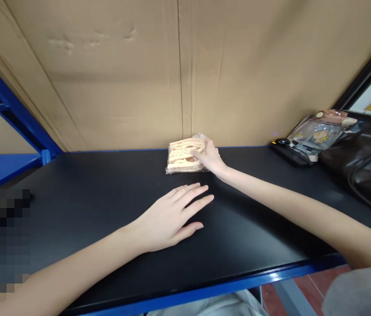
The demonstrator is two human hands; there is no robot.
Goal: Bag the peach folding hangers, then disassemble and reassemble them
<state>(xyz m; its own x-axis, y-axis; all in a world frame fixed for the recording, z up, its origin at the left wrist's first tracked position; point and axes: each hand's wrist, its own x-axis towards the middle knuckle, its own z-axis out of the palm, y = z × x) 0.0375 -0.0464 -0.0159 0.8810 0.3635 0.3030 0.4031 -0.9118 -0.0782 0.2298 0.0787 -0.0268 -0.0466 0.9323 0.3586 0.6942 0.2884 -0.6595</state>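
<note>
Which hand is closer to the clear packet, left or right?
Right. The right hand holds the clear packet at its right end; the left hand is apart from it, nearer the person.

No text, label, brand, number or sign can be read on the plastic-wrapped pack (pixel 179 154), the clear pouch (pixel 319 135) or elsewhere.
</note>
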